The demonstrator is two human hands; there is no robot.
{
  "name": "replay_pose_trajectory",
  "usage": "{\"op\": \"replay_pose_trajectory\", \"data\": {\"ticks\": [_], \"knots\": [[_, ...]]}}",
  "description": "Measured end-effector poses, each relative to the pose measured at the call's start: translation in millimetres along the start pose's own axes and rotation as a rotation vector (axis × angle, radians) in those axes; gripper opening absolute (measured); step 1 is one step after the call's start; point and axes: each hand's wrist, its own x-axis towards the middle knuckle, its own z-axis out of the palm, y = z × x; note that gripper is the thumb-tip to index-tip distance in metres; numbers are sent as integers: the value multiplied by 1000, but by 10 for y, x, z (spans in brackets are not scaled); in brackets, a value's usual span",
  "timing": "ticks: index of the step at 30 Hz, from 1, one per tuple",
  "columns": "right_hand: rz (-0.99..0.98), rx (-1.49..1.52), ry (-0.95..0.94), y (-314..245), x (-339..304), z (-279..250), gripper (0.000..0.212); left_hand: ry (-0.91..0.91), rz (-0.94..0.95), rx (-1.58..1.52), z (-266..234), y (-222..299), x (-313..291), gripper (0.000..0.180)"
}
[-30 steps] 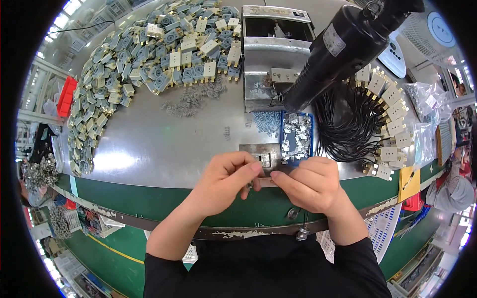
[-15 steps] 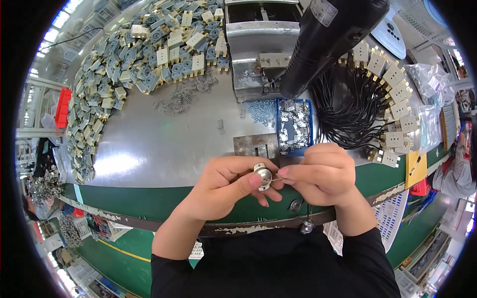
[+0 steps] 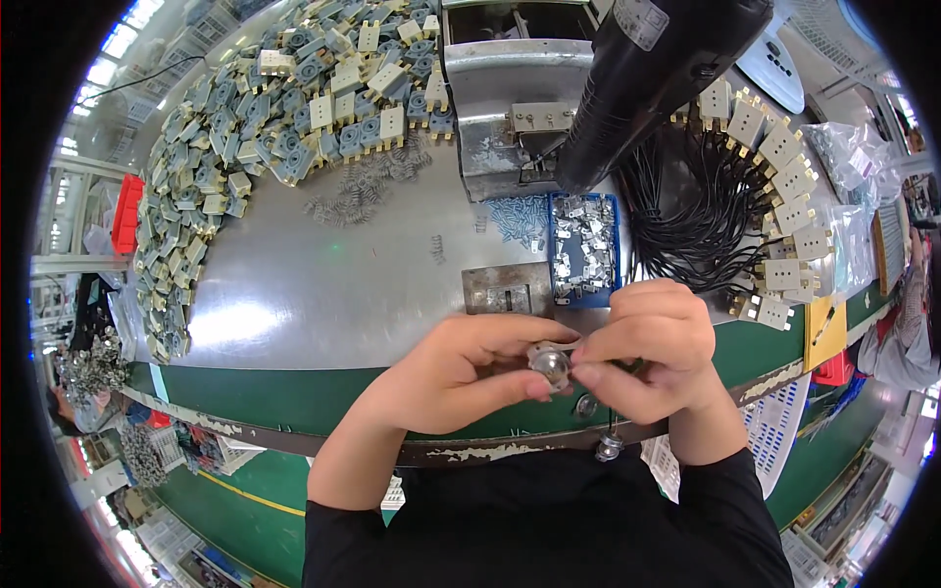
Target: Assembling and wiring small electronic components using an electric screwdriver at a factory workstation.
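Note:
My left hand [image 3: 446, 377] pinches a small round metal dome with flange tabs [image 3: 550, 366] between thumb and fingers, above the table's front edge. My right hand [image 3: 652, 348] is closed, thumb and forefinger pressed together against the dome's right edge. What lies between those right fingertips is hidden. Just below the right hand, a small round metal piece [image 3: 585, 405] sits on the green strip, and another metal domed part [image 3: 609, 448] hangs at the edge. Beyond the hands is a flat steel plate with a slotted fixture [image 3: 480, 291].
A blue tray [image 3: 617, 257] of small metal clips stands beyond my hands, beside loose screws [image 3: 520, 218]. Springs [image 3: 358, 186] and a large heap of grey-and-cream blocks [image 3: 294, 108] lie left. A black cylinder [image 3: 637, 93] leans overhead; black cables [image 3: 686, 220] with cream blocks lie right.
Both hands have shifted a little right with the dome, which is turned differently. The thin strand seen between the right fingertips and the dome no longer shows; those fingertips now meet its edge.

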Motion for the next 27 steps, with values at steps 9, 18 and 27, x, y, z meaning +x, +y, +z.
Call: {"op": "replay_pose_trajectory", "data": {"ticks": [9, 18, 27], "knots": [[40, 56, -54, 2, 15, 26, 30, -49, 84, 60, 130, -91, -12, 15], [597, 538, -106, -25, -26, 62, 36, 9, 278, 396, 200, 63, -27, 15], [658, 640, -78, 47, -68, 107, 31, 30, 124, -18, 278, -27, -89, 25]]}}
